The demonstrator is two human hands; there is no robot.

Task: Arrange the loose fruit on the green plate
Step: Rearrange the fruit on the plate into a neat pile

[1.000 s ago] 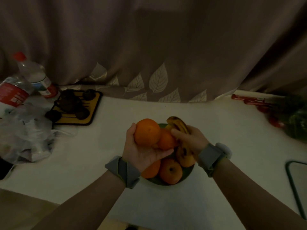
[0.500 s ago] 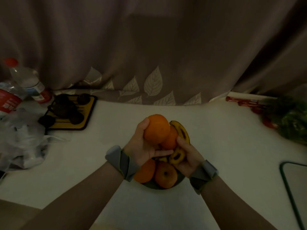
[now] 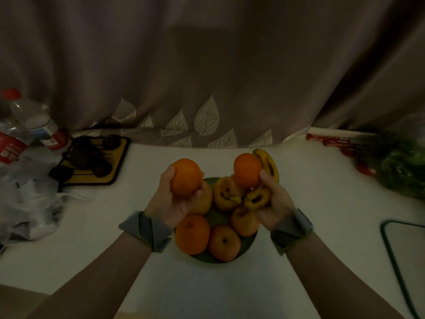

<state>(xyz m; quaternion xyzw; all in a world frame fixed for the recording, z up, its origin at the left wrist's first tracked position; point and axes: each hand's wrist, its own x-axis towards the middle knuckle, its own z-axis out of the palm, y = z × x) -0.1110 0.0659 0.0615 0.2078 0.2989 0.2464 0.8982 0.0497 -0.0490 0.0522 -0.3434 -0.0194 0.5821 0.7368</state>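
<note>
A green plate (image 3: 249, 246) sits on the white table in front of me, piled with fruit. An orange (image 3: 192, 234) and an apple (image 3: 224, 242) lie at its near edge, and spotted bananas (image 3: 226, 196) rest further back. My left hand (image 3: 171, 202) holds a large orange (image 3: 186, 177) above the plate's left side. My right hand (image 3: 274, 203) grips a second orange (image 3: 248, 170) together with a spotted banana (image 3: 268, 165) above the plate's right side. The two hands are apart.
A yellow-and-black tray (image 3: 110, 165) with dark round fruit lies at the back left, beside plastic bottles (image 3: 36, 122) and a crumpled plastic bag (image 3: 27, 203). Leafy greens (image 3: 400, 166) and red packets lie at the right. A green-rimmed board (image 3: 404, 261) shows at the right edge. A curtain hangs behind.
My hands have drawn apart. The right hand has lifted the second orange and a banana off the pile to the right, while the left hand moved left with its orange.
</note>
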